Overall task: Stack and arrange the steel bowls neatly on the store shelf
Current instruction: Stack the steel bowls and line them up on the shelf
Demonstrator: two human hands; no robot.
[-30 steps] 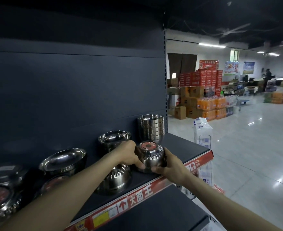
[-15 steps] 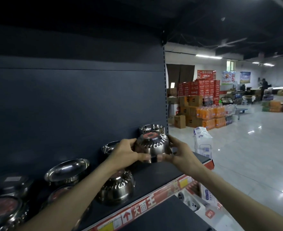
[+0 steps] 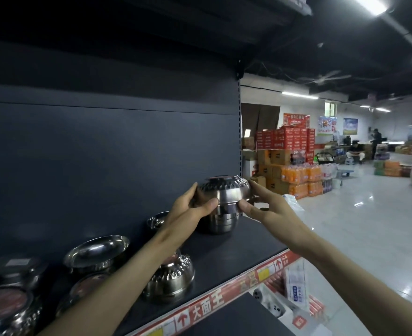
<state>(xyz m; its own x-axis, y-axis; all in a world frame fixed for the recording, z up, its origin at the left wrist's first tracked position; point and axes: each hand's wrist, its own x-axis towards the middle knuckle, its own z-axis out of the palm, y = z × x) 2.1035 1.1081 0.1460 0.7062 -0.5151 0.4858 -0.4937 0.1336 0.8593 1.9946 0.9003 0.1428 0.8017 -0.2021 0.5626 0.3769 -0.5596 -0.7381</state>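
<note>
The top of the held bowl (image 3: 220, 184) is blurred; my left hand (image 3: 190, 210) hides most of a small bowl (image 3: 157, 218) behind it; the bowl at lower left (image 3: 7, 311) is cut by the edge

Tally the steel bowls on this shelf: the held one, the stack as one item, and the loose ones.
Held bowl, gripped by left hand and right hand: 1
Stack under it: 1
Loose bowls left of the stack, some dim: 6
Total: 8
</note>
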